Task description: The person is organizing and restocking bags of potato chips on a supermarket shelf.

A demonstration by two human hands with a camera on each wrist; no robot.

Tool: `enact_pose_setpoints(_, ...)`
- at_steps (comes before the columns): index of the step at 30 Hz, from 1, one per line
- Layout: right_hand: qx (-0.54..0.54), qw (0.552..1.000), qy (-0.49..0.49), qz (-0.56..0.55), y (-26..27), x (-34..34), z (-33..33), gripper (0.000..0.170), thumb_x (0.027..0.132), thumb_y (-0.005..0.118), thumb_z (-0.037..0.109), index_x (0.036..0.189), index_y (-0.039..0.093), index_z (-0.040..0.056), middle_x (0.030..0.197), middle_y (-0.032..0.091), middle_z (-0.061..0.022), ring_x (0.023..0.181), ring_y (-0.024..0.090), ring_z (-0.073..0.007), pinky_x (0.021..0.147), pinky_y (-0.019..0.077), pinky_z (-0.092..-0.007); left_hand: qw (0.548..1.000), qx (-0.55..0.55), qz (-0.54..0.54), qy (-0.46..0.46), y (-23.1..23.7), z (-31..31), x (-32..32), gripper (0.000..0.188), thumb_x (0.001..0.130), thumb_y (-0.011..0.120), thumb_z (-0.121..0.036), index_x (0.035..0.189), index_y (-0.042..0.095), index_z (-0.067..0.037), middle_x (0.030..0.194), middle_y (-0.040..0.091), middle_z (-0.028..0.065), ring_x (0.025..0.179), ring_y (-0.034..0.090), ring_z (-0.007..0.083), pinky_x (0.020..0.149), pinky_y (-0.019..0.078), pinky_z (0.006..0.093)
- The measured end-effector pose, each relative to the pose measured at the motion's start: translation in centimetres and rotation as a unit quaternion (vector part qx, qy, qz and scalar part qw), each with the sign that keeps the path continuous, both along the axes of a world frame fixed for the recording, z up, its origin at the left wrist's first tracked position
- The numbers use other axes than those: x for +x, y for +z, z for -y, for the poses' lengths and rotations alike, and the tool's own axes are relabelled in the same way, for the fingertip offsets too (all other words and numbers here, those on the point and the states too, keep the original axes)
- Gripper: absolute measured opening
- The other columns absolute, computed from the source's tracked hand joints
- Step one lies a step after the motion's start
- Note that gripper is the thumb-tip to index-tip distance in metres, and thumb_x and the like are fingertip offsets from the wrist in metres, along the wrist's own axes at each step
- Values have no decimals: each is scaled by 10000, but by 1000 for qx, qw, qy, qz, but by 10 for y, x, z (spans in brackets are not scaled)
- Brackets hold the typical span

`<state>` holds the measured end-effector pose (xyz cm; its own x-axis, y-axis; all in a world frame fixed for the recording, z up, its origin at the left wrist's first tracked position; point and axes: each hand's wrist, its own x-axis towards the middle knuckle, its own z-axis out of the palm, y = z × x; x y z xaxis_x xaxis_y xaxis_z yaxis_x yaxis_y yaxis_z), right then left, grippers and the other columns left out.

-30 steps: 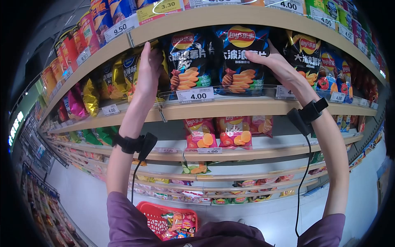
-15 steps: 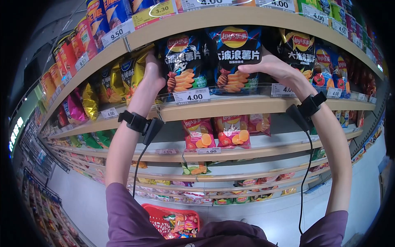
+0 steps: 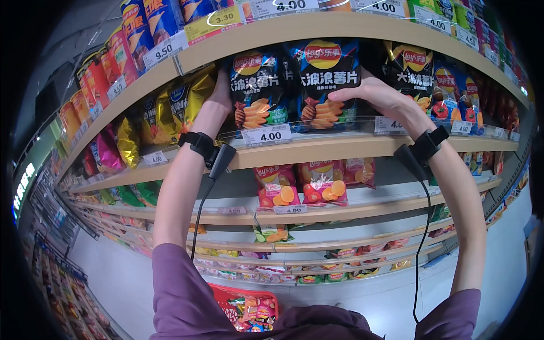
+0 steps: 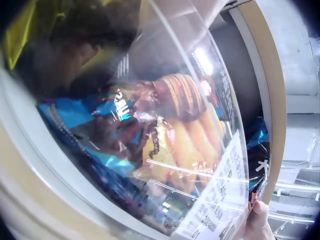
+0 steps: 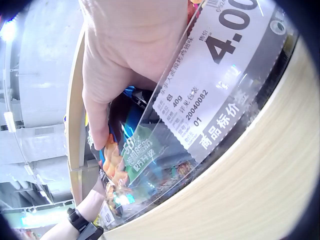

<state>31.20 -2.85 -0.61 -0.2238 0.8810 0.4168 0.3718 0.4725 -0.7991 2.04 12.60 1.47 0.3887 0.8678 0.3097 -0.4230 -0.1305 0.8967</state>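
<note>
Two black potato chip bags stand upright side by side on the shelf in the head view, the left bag [image 3: 259, 93] and the right bag [image 3: 326, 96]. My left hand [image 3: 217, 103] is at the left side of the left bag, its fingers hidden in the dark gap beside it. My right hand [image 3: 386, 97] grips the right bag at its right side, thumb across the front and the other fingers hidden behind. In the right wrist view that thumb [image 5: 101, 132] lies along the black packet. A clear shelf lip covers the left bag's bottom in the left wrist view.
Price tags [image 3: 266, 135] line the shelf edge [image 3: 311, 151]. Yellow chip bags [image 3: 184, 107] stand left of my left hand, another black bag [image 3: 413, 73] right of my right hand. Pink chip bags [image 3: 323, 181] sit one shelf down. A red basket [image 3: 226, 303] holds snacks below.
My left hand has moved down and right, its fingers going from raised beside the bag to hidden next to it. My right thumb has slid lower on the right bag's front.
</note>
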Motion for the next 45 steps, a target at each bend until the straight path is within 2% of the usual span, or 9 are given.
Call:
enact_pose_setpoints(4, 14, 999, -7, -38, -2, -5, 5, 997, 649, 837, 316, 1401, 273, -15, 1245, 548, -156, 1191, 492, -221, 1083, 304, -348, 1000, 5, -1, 1, 2, 8, 5, 634, 968, 328, -573, 1297, 516, -64, 1230, 614, 137, 1087, 617, 268, 966, 485, 430)
enact_pose_setpoints(8, -5, 999, 22, -42, 3, -8, 9, 762, 665, 800, 240, 1263, 395, 0, 878, 652, -62, 876, 585, -144, 982, 374, -325, 1000, 7, 6, 12, 1, 16, 7, 646, 967, 326, -583, 1306, 507, -64, 1239, 608, 139, 1097, 612, 269, 970, 482, 430)
enact_pose_setpoints(17, 29, 997, 29, -70, -5, -10, -1, 814, 687, 836, 298, 1327, 437, -9, 1171, 624, -117, 1169, 529, -173, 1069, 319, -333, 997, 17, 47, 57, -2, 50, 12, 673, 964, 320, -604, 1326, 487, -62, 1259, 593, 144, 1119, 599, 273, 980, 476, 429)
enact_pose_setpoints(23, 19, 997, 21, -77, -3, -9, 3, 670, 697, 828, 275, 1233, 544, -9, 1162, 635, -110, 1124, 555, -172, 1051, 335, -322, 995, 64, 59, 52, -3, 81, 1, 724, 964, 285, -632, 1386, 414, -58, 1337, 529, 154, 1210, 532, 287, 1024, 439, 431)
enact_pose_setpoints(28, -26, 995, 30, -92, 0, -11, 6, 534, 737, 800, 211, 1177, 590, -6, 1140, 644, -87, 1084, 567, -153, 1001, 384, -306, 990, -8, 44, -133, -10, 69, -26, 717, 922, 439, -543, 1367, 402, 18, 1341, 527, 151, 1202, 518, 265, 1062, 358, 400)
enact_pose_setpoints(31, -50, 993, 40, -103, 1, -10, 4, 484, 760, 785, 162, 1170, 594, -8, 1135, 645, -74, 1073, 568, -142, 981, 402, -298, 988, 106, -45, -98, -16, 69, -33, 648, 907, 527, -476, 1338, 439, 0, 1302, 557, 130, 1189, 525, 232, 1050, 363, 397)
enact_pose_setpoints(32, -53, 992, 46, -105, 0, -9, 3, 505, 753, 791, 167, 1182, 587, -5, 1139, 643, -75, 1077, 566, -146, 985, 398, -300, 987, 93, -76, -106, -19, 63, -37, 590, 838, 691, -344, 1284, 496, -10, 1227, 605, 102, 1128, 565, 188, 1011, 399, 354)
enact_pose_setpoints(35, -9, 996, 39, -78, -2, -14, 6, 571, 724, 810, 177, 1210, 563, 6, 1147, 638, -79, 1089, 558, -160, 999, 382, -310, 922, 207, -327, -16, -12, 80, -23, 611, 737, 811, -233, 1239, 539, -15, 1155, 640, 90, 1035, 611, 163, 946, 446, 302)
enact_pose_setpoints(45, 10, 1000, -12, -14, -3, -6, 0, 585, 691, 833, 272, 1160, 615, -1, 1135, 654, -94, 1079, 581, -181, 1006, 374, -310, 907, 262, -328, 33, -20, 78, -5, 559, 688, 856, -285, 1129, 617, -37, 1039, 678, 70, 939, 640, 138, 869, 488, 294)
